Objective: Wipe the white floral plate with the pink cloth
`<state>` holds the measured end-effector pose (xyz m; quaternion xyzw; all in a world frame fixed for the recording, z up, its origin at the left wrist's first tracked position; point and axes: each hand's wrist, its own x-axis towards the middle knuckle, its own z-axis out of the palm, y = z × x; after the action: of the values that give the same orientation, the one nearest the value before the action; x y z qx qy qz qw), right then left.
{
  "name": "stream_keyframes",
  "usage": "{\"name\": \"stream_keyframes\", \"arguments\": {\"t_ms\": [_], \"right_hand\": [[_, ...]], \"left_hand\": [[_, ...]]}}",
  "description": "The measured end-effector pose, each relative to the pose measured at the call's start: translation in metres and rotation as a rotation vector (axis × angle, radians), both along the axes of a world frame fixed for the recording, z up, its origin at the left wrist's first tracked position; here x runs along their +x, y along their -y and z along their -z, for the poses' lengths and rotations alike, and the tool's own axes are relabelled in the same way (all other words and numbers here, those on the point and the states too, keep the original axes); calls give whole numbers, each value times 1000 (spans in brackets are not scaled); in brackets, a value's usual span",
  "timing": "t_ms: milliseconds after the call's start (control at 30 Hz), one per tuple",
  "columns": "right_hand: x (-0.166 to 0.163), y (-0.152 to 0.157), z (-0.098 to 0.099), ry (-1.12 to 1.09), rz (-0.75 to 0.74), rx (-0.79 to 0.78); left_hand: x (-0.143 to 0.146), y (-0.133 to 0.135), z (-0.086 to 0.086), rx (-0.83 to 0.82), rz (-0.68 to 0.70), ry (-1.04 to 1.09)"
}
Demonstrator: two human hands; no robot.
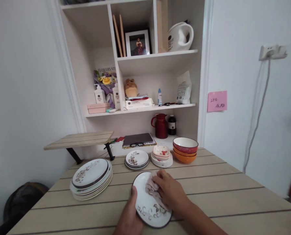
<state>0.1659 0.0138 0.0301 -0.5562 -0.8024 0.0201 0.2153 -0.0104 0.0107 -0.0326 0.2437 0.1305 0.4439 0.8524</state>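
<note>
A white plate (142,199) with a dark rim and brown floral pattern is tilted above the slatted table's front part. My left hand (130,212) grips it at the left edge, thumb on the rim and the other fingers hidden beneath. Bunched in my right hand (168,187) is a pale pinkish cloth (152,186), pressed against the upper right of the plate's face. Beyond the plate sit a short stack of similar floral plates (137,158) and a pile of small white dishes (162,161) topped by a pinkish bowl (161,151).
A tall plate stack (91,178) stands left on the wooden table (223,195). Nested red and orange bowls (185,150) stand at the back right. Behind are a closed laptop (137,139), glasses (137,144), a red jug (161,126) and shelves. A small raised wooden shelf (79,139) is at left.
</note>
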Motion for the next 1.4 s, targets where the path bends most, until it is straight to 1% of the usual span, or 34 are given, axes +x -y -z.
{"name": "stream_keyframes", "arguments": {"t_ms": [67, 100, 167, 233, 333, 400, 467, 567, 667, 700, 767, 833, 867, 967, 1067, 1133, 1200, 1233, 1300, 1400], "right_hand": [[9, 10, 1, 57, -23, -71], [9, 16, 2, 72, -78, -99], [3, 25, 5, 48, -201, -117], [-12, 28, 7, -44, -257, -89], [-33, 18, 4, -175, -183, 6], [-36, 8, 0, -173, -148, 94], [-29, 2, -2, -107, -128, 132], [-10, 3, -1, 1, -66, 58], [0, 14, 5, 14, -2, -63], [-1, 18, 8, -7, -23, -95], [-9, 24, 11, -78, -115, -128], [-22, 27, 11, -163, -188, -118], [-29, 26, 10, -199, -201, -100], [-40, 19, 3, -239, -159, 2], [-29, 10, -4, -188, -70, 66], [-13, 8, -4, -136, -8, 44], [3, 10, -2, -87, 13, -15], [8, 13, -1, -62, -5, -57], [11, 20, 3, -32, -103, -133], [-4, 29, 8, -72, -253, -160]], "left_hand": [[-1, 2, -4, -2, 11, -13], [-1, 3, -5, -3, 20, -20], [0, 4, -8, -6, 42, -34], [0, 5, -10, -9, 53, -44], [1, 4, -9, -15, 36, -42], [2, 3, -7, -16, 12, -29], [3, 2, -4, -11, -3, -8], [3, 1, 1, -8, -16, 9], [2, 0, 1, -16, -1, -2], [2, 0, 0, -11, 11, -2], [2, 1, -2, 9, 39, 4], [3, 3, -6, 31, 62, 11], [3, 4, -8, 40, 61, 16], [5, 6, -12, 47, 12, 23], [6, 8, -13, 20, -17, -2], [6, 9, -14, 3, -17, -15], [6, 10, -16, -15, -14, -17], [6, 11, -18, -21, -11, -17], [5, 13, -21, -28, -9, -23], [4, 17, -26, -32, -5, -42]]}}
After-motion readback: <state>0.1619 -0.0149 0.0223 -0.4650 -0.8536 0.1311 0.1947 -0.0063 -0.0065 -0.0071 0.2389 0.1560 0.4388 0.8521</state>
